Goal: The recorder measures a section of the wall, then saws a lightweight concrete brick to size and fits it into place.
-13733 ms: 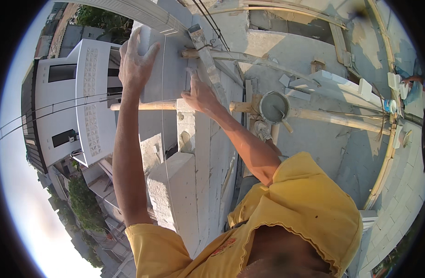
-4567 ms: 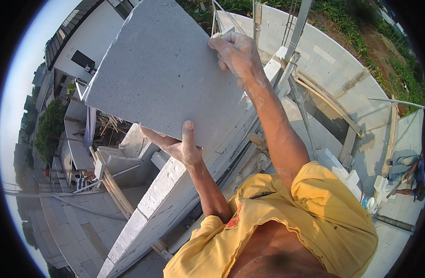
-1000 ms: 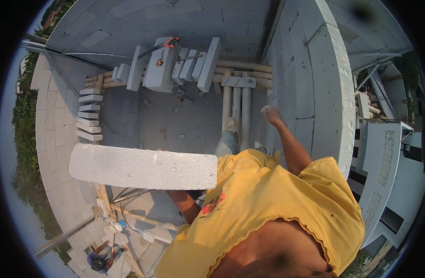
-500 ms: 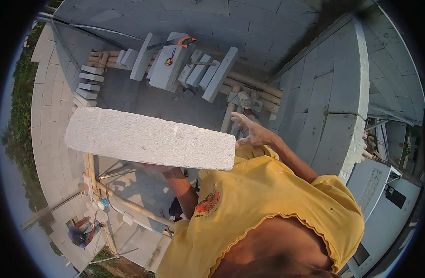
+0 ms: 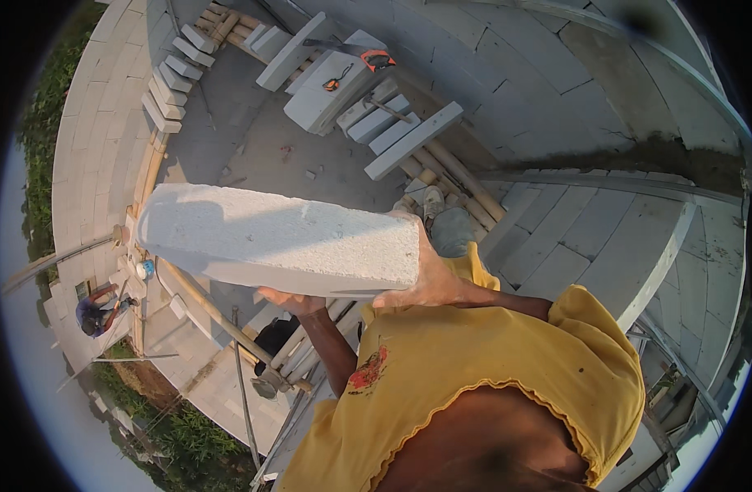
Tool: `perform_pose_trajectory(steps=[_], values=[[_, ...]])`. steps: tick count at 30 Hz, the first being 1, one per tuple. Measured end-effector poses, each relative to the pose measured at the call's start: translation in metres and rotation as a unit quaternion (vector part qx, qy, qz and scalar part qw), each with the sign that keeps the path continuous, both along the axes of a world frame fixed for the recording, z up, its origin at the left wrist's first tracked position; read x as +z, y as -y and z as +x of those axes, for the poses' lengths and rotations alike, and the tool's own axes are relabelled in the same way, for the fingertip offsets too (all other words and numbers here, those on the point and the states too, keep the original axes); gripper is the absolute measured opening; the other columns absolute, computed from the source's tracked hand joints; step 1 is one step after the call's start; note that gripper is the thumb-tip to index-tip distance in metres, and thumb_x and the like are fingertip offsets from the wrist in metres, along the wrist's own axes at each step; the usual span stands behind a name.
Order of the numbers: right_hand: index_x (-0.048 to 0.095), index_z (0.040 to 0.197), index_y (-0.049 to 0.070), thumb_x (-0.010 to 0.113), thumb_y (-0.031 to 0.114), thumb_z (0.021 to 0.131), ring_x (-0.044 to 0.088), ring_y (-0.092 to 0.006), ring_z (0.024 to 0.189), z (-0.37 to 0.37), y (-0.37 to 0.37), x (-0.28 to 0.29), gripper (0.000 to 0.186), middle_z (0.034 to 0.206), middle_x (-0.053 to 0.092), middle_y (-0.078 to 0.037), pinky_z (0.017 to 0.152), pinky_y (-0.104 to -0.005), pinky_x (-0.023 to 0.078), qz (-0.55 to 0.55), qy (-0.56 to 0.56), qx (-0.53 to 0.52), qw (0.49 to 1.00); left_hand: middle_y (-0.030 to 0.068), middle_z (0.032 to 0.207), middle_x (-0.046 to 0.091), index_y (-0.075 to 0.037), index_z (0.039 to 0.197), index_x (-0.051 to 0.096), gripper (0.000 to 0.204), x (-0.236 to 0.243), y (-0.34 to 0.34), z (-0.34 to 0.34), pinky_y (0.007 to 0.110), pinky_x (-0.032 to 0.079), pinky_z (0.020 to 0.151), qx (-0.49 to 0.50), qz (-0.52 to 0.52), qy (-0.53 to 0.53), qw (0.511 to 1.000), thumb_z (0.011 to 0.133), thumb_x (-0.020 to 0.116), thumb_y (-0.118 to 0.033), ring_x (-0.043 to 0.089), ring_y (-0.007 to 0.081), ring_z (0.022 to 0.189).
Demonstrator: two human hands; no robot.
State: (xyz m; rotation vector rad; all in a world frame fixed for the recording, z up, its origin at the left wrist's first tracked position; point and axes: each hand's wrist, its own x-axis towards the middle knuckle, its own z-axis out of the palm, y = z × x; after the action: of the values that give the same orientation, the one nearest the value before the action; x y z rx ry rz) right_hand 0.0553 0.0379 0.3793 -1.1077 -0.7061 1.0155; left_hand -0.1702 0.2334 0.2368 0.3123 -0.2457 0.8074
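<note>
A long, pale lightweight concrete block is held up in front of my chest, lying nearly level with its left end slightly higher. My left hand supports it from below near the middle, most of its fingers hidden under the block. Around the block's right end wraps my right hand, thumb at the lower edge and fingers over the far corner. Sunlight falls on the right part of the block and shade covers the left part.
Beyond stand bamboo poles bearing blocks, a thick block with an orange-handled saw and a small orange-black tool. Several blocks line the left. A block wall rises at right. Far below left, another person works.
My right hand has gone from free, beside the block's right end, to gripping that end. The block has tilted, showing its lower side, and my view has turned.
</note>
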Motion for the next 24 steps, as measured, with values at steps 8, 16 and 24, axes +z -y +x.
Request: perform_pose_trajectory(steps=[8,16,24], values=[[0.028,0.143,0.001,0.088,0.028,0.066,0.041,-0.0286,0.133,0.1,-0.013,-0.036,0.101,0.135,0.045,-0.018,0.111,-0.0422,0.034,-0.136,0.047,0.066,0.987,0.0098,0.156,0.033,-0.015,0.15,0.035,0.098,0.014,-0.026,0.058,0.06,0.025,0.114,0.07,-0.195,-0.323,0.923,0.08,0.049,-0.082,0.031,0.0315,0.141],[0.03,0.146,0.002,0.084,0.024,0.06,0.046,-0.0328,0.13,0.211,-0.026,-0.185,0.103,0.136,0.049,-0.02,0.111,-0.0391,0.036,-0.261,0.153,0.18,0.936,0.013,0.154,0.033,-0.015,0.151,0.034,0.087,-0.186,0.02,0.116,0.058,0.028,0.114,0.058,-0.354,-0.452,0.817,0.086,0.052,-0.071,0.031,0.0352,0.141],[0.034,0.145,0.007,0.087,0.021,0.055,0.045,-0.0302,0.13,0.292,-0.096,-0.412,0.106,0.136,0.05,-0.016,0.114,-0.0434,0.032,-0.252,0.181,0.204,0.929,0.0125,0.151,0.026,-0.017,0.149,0.028,0.074,-0.404,-0.042,0.188,0.055,0.029,0.112,0.043,-0.337,-0.581,0.739,0.092,0.05,-0.059,0.031,0.036,0.136]])
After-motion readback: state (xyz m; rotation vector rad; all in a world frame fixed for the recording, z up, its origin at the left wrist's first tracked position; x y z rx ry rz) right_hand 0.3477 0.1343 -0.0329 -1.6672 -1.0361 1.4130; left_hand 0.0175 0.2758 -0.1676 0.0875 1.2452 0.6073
